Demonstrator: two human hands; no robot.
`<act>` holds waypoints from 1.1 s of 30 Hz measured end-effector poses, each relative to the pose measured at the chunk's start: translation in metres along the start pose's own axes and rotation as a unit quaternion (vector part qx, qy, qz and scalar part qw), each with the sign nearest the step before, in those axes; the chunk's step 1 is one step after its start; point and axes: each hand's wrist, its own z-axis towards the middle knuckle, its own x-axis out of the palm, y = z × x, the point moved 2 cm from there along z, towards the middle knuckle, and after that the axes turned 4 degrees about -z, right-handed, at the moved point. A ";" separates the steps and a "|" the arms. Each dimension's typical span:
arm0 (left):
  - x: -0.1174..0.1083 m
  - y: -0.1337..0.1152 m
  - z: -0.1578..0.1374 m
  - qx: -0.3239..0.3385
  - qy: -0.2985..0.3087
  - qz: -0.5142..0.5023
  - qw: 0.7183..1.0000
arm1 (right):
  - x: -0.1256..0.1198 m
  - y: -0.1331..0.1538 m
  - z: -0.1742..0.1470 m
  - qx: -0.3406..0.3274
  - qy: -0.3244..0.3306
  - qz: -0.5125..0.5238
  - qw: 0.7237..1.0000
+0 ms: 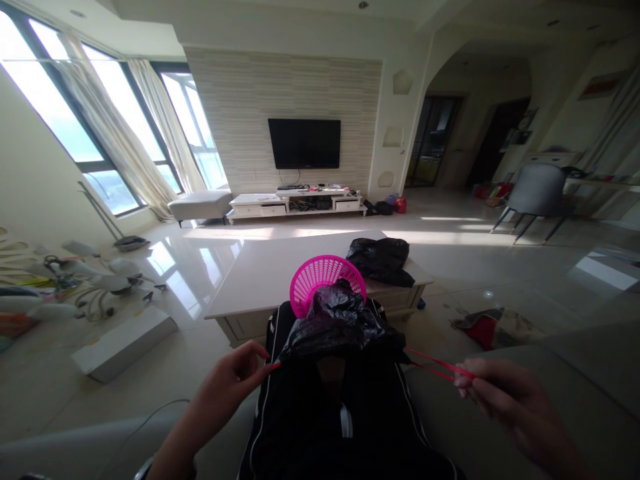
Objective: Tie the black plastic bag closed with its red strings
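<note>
Up close, the fingers (261, 371) of the left hand (227, 387) are pressed together, pinching one end of a thin red drawstring (434, 366) at the left side of a crinkled, glossy black plastic bag (340, 323). The right hand (505, 400) pinches the other end, where the string runs out taut as two fine lines from the bag's right side. Both hands are well apart, with the bag between them. The bag is bunched and soft, and lines a round pink plastic basket (323, 277) with a perforated lattice wall, whose rim rises behind the bag. Basket and bag sit at the near edge of a pale, smooth rectangular table (260, 273). Below them lies a dark fabric surface (345, 420) with thin white piping. A second crumpled black bag (381, 259) rests near the table's far right corner. Beyond, the glossy tiled floor (450, 247) reflects window light.
</note>
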 end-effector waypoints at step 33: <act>0.005 0.004 -0.024 0.234 0.094 -0.380 0.890 | 0.017 -0.039 -0.003 -0.065 0.192 -0.186 0.961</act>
